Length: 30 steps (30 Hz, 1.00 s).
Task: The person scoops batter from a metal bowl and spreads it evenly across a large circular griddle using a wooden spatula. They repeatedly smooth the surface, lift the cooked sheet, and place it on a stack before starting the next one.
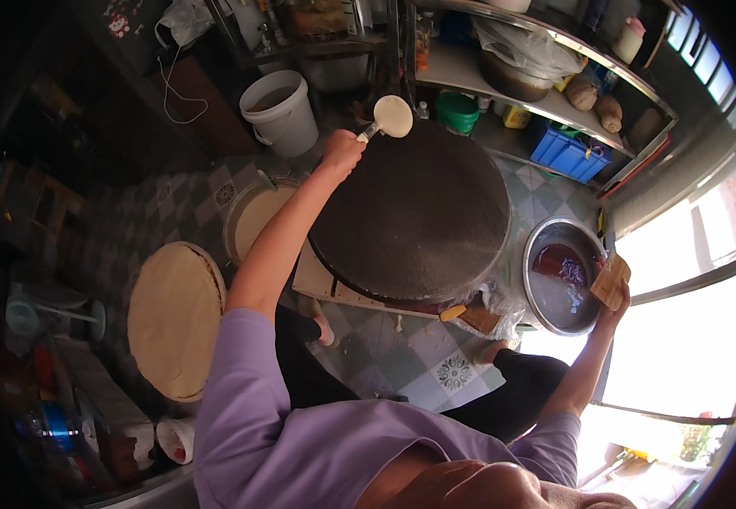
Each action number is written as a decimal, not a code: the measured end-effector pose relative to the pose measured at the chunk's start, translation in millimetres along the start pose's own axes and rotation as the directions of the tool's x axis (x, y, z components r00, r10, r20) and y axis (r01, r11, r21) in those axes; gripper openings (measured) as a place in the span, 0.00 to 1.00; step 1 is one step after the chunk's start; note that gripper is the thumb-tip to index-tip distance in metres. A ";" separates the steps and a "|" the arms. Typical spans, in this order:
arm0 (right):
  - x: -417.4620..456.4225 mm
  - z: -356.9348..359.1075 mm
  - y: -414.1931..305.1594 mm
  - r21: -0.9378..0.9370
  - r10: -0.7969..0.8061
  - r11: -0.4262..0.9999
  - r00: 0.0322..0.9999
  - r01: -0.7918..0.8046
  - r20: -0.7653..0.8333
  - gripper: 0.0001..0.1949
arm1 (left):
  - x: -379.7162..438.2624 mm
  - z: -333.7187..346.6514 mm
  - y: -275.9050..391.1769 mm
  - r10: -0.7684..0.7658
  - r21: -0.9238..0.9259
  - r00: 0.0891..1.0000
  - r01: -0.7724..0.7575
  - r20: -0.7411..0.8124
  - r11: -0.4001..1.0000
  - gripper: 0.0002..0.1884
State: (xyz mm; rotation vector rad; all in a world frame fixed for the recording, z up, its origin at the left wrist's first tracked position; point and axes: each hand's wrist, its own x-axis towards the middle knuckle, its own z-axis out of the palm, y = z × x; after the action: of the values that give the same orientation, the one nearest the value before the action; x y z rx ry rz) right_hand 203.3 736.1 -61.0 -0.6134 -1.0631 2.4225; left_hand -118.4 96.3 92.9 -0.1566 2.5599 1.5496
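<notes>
My left hand grips the handle of a ladle filled with pale batter, over the far left edge of a large round dark griddle. Nothing lies on the griddle's surface. Under my left forearm stands a pot of pale batter, partly hidden by the arm. My right hand holds a flat wooden scraper at the right rim of a metal basin. Liquid and a dark red shape, perhaps a reflection, show inside the basin.
A stack of thin round flatbreads stands at my left. Behind the griddle are a white bucket, a green tub and a metal shelf holding a blue crate. A yellow-handled scraper lies near the griddle's front edge, beside clear plastic.
</notes>
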 end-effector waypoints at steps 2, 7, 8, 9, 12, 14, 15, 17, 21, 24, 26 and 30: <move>33.7 -46.4 -37.3 -0.407 -0.005 0.914 1.000 0.003 -0.005 0.28 | 18.3 17.7 -9.1 0.287 0.270 0.953 -0.252 -0.099 0.929 0.09; 55.8 -5.3 -28.5 -0.970 -0.306 0.173 0.945 0.171 0.112 0.16 | -5.1 27.2 -22.2 0.462 0.495 0.878 -0.349 -0.123 0.796 0.08; 50.5 15.2 -15.7 -0.992 -0.306 0.023 0.946 0.123 0.110 0.15 | -9.7 26.6 -25.3 0.452 0.523 0.886 -0.338 -0.104 0.783 0.08; 44.8 44.2 -0.5 -0.991 -0.294 -0.105 0.950 0.080 0.108 0.14 | -15.4 23.0 -30.2 0.438 0.543 0.894 -0.323 -0.093 0.775 0.08; 22.2 149.7 16.5 -0.933 -0.271 -0.350 0.945 0.078 0.181 0.13 | -23.6 19.6 -32.0 0.472 0.587 0.879 -0.347 -0.069 0.732 0.07; 14.8 226.3 27.1 -0.889 -0.247 -0.401 0.909 0.220 0.337 0.13 | -19.8 20.2 -33.4 0.530 0.595 0.845 -0.391 -0.071 0.702 0.07; 11.7 258.6 39.1 -0.830 -0.223 -0.393 0.835 0.395 0.503 0.14 | -17.4 21.4 -36.1 0.557 0.596 0.828 -0.414 -0.068 0.688 0.06; 15.4 324.2 65.7 -0.623 -0.152 -0.453 0.633 0.638 0.759 0.21 | -9.1 20.8 -41.7 0.650 0.649 0.757 -0.461 -0.069 0.605 0.04; 39.3 432.7 123.1 -0.284 -0.070 -0.482 0.287 0.829 0.955 0.20 | -15.2 11.4 -34.6 0.718 0.720 0.695 -0.477 -0.043 0.505 0.08; 71.3 477.7 162.9 -0.181 -0.120 -0.515 0.139 0.838 0.983 0.20 | -22.9 3.0 -34.8 0.754 0.745 0.657 -0.496 -0.014 0.446 0.13; 85.6 486.7 179.5 -0.156 -0.129 -0.541 0.101 0.826 0.986 0.20 | -21.0 1.0 -36.8 0.785 0.731 0.619 -0.532 -0.008 0.427 0.18; 89.3 481.8 197.7 -0.175 -0.059 -0.523 0.169 0.834 0.984 0.20 | -20.8 -7.5 -39.4 0.822 0.731 0.568 -0.541 -0.048 0.416 0.19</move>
State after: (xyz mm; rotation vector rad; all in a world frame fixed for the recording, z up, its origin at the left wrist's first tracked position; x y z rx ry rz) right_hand -172.2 385.5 62.4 0.6581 -2.3906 0.0835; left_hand -92.0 71.7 65.7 0.9232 3.6151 0.5895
